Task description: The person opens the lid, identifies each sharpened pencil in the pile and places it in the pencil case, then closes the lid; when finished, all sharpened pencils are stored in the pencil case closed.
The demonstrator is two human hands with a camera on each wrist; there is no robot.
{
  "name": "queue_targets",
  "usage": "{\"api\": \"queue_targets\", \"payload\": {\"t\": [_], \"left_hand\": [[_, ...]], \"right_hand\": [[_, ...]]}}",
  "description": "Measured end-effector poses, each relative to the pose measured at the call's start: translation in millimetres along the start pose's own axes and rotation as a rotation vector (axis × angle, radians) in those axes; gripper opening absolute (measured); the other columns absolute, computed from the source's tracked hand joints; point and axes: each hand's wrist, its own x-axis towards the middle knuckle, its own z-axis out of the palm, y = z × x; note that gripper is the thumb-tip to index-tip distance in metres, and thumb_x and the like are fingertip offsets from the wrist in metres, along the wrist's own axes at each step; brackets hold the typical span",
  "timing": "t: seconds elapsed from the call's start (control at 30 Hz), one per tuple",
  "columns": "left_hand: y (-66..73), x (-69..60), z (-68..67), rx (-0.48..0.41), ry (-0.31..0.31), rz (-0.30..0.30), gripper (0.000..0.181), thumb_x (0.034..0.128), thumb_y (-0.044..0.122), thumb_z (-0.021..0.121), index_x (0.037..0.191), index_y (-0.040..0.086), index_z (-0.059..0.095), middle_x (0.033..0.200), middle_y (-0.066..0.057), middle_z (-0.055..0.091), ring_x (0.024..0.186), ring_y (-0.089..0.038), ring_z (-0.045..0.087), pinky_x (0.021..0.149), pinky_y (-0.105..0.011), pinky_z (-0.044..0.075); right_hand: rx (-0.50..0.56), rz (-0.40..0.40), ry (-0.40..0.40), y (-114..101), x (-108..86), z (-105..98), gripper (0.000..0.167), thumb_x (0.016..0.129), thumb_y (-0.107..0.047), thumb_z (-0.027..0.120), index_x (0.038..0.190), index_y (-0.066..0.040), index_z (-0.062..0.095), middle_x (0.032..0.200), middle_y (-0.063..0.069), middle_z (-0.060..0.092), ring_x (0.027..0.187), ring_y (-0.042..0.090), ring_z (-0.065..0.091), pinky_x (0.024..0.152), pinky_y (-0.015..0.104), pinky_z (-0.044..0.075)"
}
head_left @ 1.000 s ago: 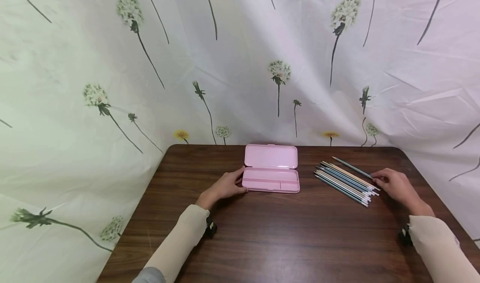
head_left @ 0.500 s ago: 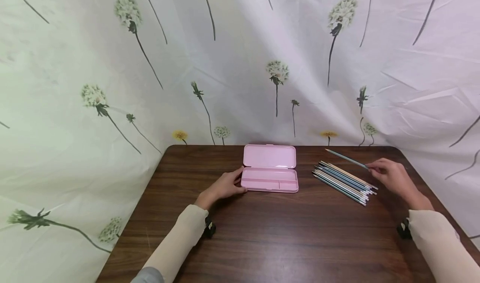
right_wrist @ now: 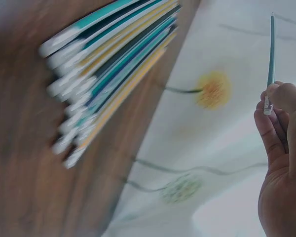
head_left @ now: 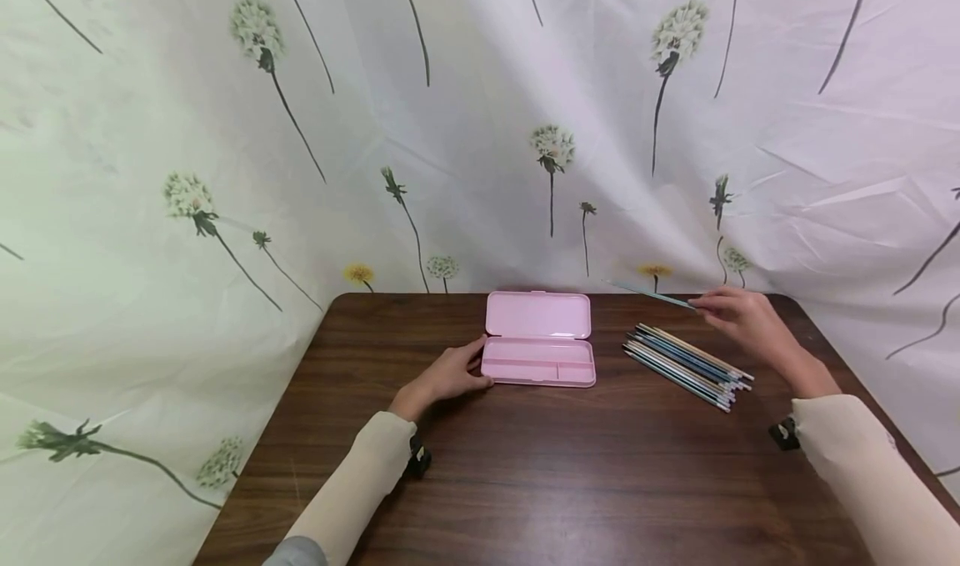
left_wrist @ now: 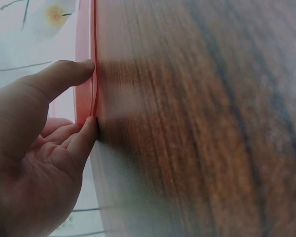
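Observation:
A pink pencil case [head_left: 537,361] lies on the table with its lid raised at the back and its compartments facing up. My left hand [head_left: 446,374] holds the case's left end, thumb at the front corner; in the left wrist view the thumb and fingers [left_wrist: 83,140] touch its pink edge [left_wrist: 84,98]. My right hand [head_left: 742,320] pinches a blue-green pencil [head_left: 652,293] near its white end, held in the air with the tip pointing left. Beneath that hand lies a row of several pencils [head_left: 686,366] in blue, black, white and yellowish tones.
The dark wood-grain table [head_left: 540,474] reaches back to a white cloth [head_left: 465,132] printed with dandelions, which hangs behind and beside it. The pencils lie to the right of the case, white ends toward the front right.
My right hand has lifted the blue-green pencil off the table beside the row and carried it up and to the left. The left hand has stayed at the case.

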Motion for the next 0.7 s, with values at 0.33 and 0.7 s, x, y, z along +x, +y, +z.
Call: {"api": "queue_targets", "payload": {"t": [0.33, 0.7], "left_hand": [[-2.9, 0.7, 1.8, -0.011, -0.005, -0.004, 0.088, 0.0983, 0.022, 0.079, 0.167, -0.001, 0.029, 0.172, -0.020, 0.032, 0.150, -0.031, 0.051, 0.120, -0.045, 0.047], [-2.8, 2.2, 1.3, 0.008, 0.001, -0.005, 0.088, 0.0979, 0.022, 0.079, 0.166, -0.001, 0.029, 0.171, -0.020, 0.033, 0.149, -0.031, 0.052, 0.120, -0.045, 0.047]], "right_hand": [[0.093, -0.124, -0.021, -25, 39.2, 13, 0.032, 0.079, 0.016, 0.083, 0.105, -0.003, 0.084, 0.101, 0.010, 0.079, 0.088, 0.025, 0.073, 0.074, 0.015, 0.050], [0.140, -0.250, -0.022, -55, 69.5, 35, 0.030, 0.079, 0.016, 0.083, 0.102, -0.002, 0.084, 0.100, 0.010, 0.078, 0.092, 0.027, 0.072, 0.078, 0.033, 0.057]]}}
